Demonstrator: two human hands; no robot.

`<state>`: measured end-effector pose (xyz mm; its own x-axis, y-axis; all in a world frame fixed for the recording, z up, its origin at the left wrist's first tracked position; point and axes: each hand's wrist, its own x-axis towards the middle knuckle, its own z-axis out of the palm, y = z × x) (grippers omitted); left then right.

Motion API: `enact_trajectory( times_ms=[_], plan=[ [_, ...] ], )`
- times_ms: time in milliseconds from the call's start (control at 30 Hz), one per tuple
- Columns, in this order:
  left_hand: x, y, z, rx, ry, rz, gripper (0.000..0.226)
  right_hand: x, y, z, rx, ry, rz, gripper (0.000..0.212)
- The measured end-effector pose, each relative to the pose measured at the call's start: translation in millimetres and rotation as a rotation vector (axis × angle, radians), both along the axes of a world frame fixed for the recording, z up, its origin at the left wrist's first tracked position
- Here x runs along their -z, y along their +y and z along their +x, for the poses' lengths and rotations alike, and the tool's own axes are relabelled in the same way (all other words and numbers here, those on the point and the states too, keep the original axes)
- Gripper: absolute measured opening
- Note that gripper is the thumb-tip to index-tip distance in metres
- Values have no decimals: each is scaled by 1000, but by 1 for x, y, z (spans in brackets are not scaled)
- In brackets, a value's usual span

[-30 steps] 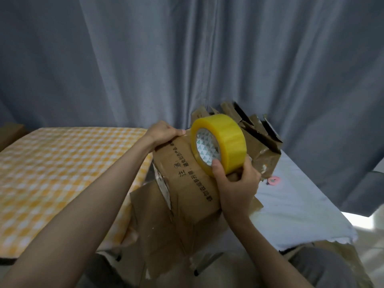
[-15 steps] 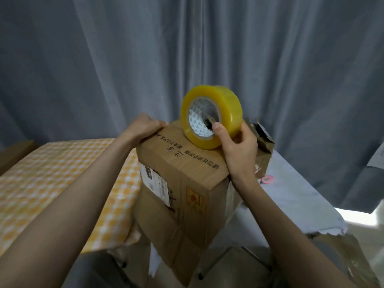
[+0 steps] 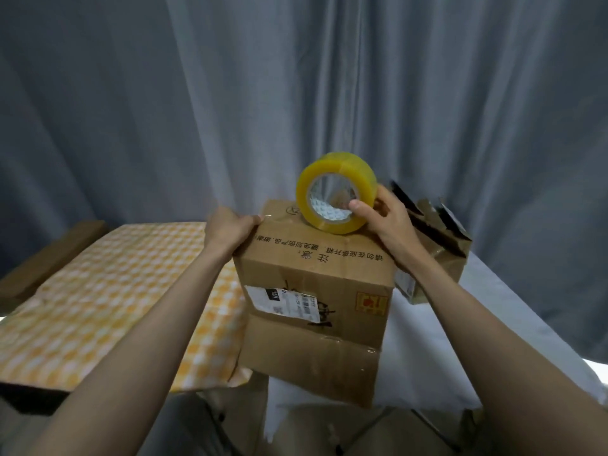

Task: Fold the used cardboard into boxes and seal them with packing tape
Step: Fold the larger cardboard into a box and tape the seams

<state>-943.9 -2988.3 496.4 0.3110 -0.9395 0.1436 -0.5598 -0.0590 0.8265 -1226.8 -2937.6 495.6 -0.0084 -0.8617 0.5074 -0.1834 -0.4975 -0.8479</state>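
A brown cardboard box (image 3: 316, 291) with printed characters on top and a shipping label on its near face stands upright in front of me. My left hand (image 3: 228, 227) grips its upper left edge, fingers curled over the far side. My right hand (image 3: 383, 213) holds a yellow roll of packing tape (image 3: 335, 195) on its edge on the box's top, thumb hooked inside the core. The tape's loose end cannot be made out.
A second cardboard box (image 3: 437, 255) with open flaps stands behind on the right, on a white-covered table (image 3: 493, 340). A table with an orange checked cloth (image 3: 98, 307) lies to the left. Grey curtains (image 3: 230, 93) hang close behind. Flat cardboard (image 3: 49, 258) lies at the far left.
The box has turned upright so that its labelled side faces me. The tape roll stays on the box's top in my right hand, and my left hand keeps its grip on the edge.
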Motion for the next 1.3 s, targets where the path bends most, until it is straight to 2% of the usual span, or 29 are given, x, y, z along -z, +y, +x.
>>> enact_trajectory(
  times_ms=[67, 167, 267, 333, 433, 500, 600, 667, 700, 800, 900, 1133, 1300],
  plan=[
    [5, -4, 3, -20, 12, 9, 48, -1, -1, 4, -7, -25, -19, 33],
    [16, -7, 0, -33, -36, 33, 47, 4, -3, 7, -11, 42, -70, 33],
    [39, -6, -7, -9, -90, 34, 52, 23, -4, 5, -24, 79, -31, 27],
    [56, -2, -13, 18, -132, 28, 51, 37, -4, 1, -23, 91, 18, 31],
    [67, -1, -20, 20, -204, -60, 37, 43, -8, -1, -10, 79, 41, 35],
    [65, -2, -22, 18, -381, -181, 38, 43, -12, -1, -6, 67, 53, 37],
    [63, 0, -30, 219, -577, -356, 26, 47, -16, -3, -9, 50, 70, 38],
    [64, 5, -38, 348, -588, -324, 28, 48, -19, -4, -2, 47, 73, 38],
    [66, 7, -40, 388, -577, -274, 32, 48, -20, -4, 3, 47, 70, 37],
    [74, 12, -41, 501, -646, -96, 73, 47, -21, -1, 7, 53, 70, 35],
    [77, 12, -39, 525, -733, -26, 97, 38, -19, 1, 15, 90, 71, 33],
    [77, 14, -36, 543, -772, 59, 103, 8, -3, -37, 240, 303, 15, 39],
    [76, 11, -35, 552, -784, 59, 100, 3, 16, -97, 480, 686, -8, 50]
  ],
)
